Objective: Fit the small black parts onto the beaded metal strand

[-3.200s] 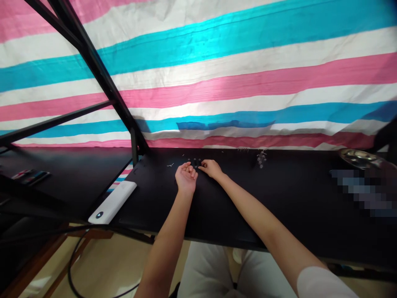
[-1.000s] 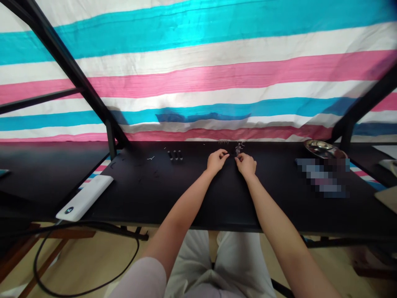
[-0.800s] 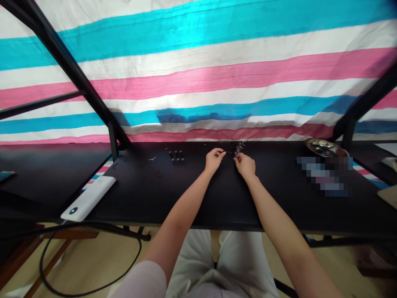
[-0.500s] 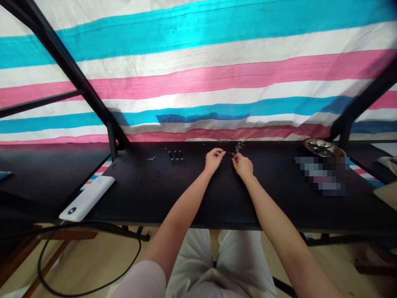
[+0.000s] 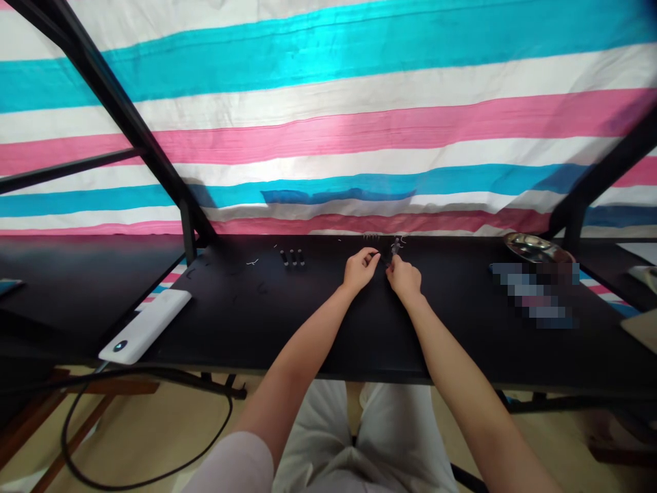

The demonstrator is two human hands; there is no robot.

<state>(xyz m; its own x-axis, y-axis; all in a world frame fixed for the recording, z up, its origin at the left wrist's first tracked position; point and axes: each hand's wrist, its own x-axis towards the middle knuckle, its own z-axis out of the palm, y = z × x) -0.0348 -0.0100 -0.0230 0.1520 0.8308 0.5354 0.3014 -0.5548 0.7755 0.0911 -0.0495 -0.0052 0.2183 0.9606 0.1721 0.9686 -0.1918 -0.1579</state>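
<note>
My left hand (image 5: 361,268) is closed in a pinch near the far edge of the black table, with a small dark rod-like piece (image 5: 382,259) at its fingertips. Close to its right, my right hand (image 5: 405,276) has thumb and fingers pinched at the other end of this piece. Its exact form is too small and dark against the tabletop to make out. Just beyond the right fingers is a small greyish clear object (image 5: 395,244). Three short black cylinders (image 5: 293,258) with pale ends stand in a row left of my hands.
Several tiny dark parts (image 5: 370,237) line the table's back edge. Thin white scraps (image 5: 252,262) lie leftward. A white power bank (image 5: 146,327) with a cable rests at the left edge. A shiny metal dish (image 5: 538,248) sits back right, behind a blurred patch. Striped sheeting (image 5: 328,116) hangs behind.
My left hand has moved slightly right, closer to my right hand, so less of the dark piece shows between them. The view has shifted a little.
</note>
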